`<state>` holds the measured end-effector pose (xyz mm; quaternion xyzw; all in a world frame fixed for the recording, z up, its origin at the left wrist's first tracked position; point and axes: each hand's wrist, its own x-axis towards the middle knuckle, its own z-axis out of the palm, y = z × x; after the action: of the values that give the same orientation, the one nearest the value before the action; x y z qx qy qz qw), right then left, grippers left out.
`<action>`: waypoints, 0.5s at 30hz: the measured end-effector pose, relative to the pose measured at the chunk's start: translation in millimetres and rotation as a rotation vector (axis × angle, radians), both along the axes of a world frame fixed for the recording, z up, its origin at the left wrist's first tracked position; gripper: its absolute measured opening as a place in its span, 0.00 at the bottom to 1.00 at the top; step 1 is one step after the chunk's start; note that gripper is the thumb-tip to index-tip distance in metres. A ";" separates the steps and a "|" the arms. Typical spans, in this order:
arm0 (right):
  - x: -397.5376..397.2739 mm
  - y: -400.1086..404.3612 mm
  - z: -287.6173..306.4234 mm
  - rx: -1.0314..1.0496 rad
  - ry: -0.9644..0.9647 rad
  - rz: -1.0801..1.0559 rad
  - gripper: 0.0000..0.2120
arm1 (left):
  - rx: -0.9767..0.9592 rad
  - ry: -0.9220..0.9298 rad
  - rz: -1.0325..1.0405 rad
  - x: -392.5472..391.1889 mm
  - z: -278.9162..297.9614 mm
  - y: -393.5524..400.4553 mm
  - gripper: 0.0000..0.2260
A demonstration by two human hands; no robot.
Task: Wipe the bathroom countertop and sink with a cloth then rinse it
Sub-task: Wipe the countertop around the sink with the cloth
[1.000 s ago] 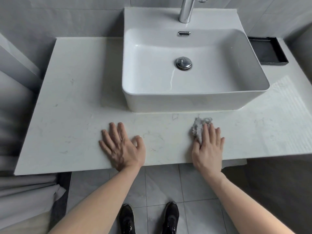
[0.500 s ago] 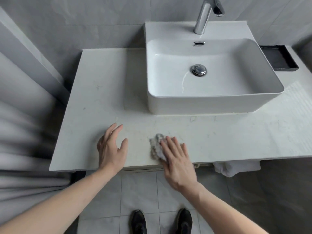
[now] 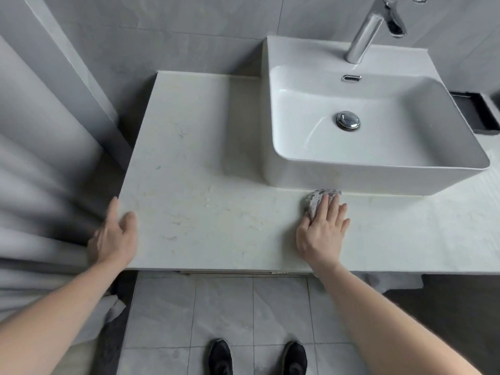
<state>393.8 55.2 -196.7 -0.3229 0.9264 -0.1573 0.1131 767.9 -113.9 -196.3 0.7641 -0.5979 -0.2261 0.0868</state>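
Note:
A white marble-look countertop [image 3: 205, 163] carries a white rectangular vessel sink [image 3: 295, 174] with a chrome drain plug [image 3: 347, 120] and a chrome faucet [image 3: 370, 28] behind it. My right hand [image 3: 323, 230] lies flat on a crumpled grey cloth [image 3: 315, 200], pressing it against the counter right at the sink's front wall. Most of the cloth is hidden under my fingers. My left hand [image 3: 115, 235] rests on the counter's front left corner, fingers apart, holding nothing.
A dark tray [image 3: 476, 112] sits on the counter right of the sink. Grey curtain folds [image 3: 40, 185] hang at the left. A white towel [image 3: 389, 280] hangs under the counter's front edge. My black shoes [image 3: 220, 357] stand on the grey tiled floor.
My right hand has slid the cloth from near the front edge away to the base of the sink. My left hand has shifted left to the counter's corner. The view has swung left.

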 end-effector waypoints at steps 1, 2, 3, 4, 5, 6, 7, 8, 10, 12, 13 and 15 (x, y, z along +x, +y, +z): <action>25.6 -8.8 -0.1 -0.011 0.000 0.057 0.36 | -0.019 -0.017 0.011 -1.5 -0.4 0.7 0.28; 51.9 -17.3 0.9 -0.019 -0.010 0.119 0.36 | -0.029 -0.027 0.021 -2.3 -1.3 0.9 0.28; 78.5 -26.3 2.3 -0.026 -0.026 0.191 0.36 | -0.030 -0.034 0.033 -3.4 -0.6 1.5 0.27; 104.3 -35.5 3.6 -0.033 -0.037 0.271 0.37 | -0.029 -0.039 0.043 -4.1 0.5 2.0 0.27; 127.7 -44.5 4.7 -0.038 -0.046 0.352 0.38 | -0.032 -0.044 0.047 -4.6 2.0 2.8 0.27; 148.0 -52.6 5.6 -0.040 -0.053 0.425 0.38 | -0.040 -0.046 0.050 -5.2 3.5 3.7 0.27; 163.7 -59.1 5.6 -0.038 -0.055 0.487 0.39 | -0.046 -0.047 0.055 -5.6 4.6 3.8 0.27; 174.6 -63.8 5.0 -0.030 -0.054 0.538 0.38 | -0.048 -0.048 0.061 -5.6 4.8 3.8 0.27; 179.8 -66.3 3.3 -0.017 -0.052 0.612 0.37 | -0.049 -0.054 0.076 -5.4 3.3 3.0 0.26; 167.0 -59.4 2.0 -0.041 -0.049 0.684 0.35 | -0.051 -0.056 0.080 -6.2 4.4 3.3 0.25; 155.3 -52.7 0.7 -0.049 -0.038 0.717 0.35 | -0.050 -0.056 0.077 -6.9 5.9 3.9 0.25; 125.0 -36.2 -2.3 -0.051 -0.004 0.715 0.35 | -0.045 -0.052 0.070 -8.0 8.8 4.4 0.24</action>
<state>518.8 19.0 -199.1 -0.6291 0.7502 -0.1315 0.1550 759.9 -109.5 -187.5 0.7882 -0.5776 -0.1895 0.0962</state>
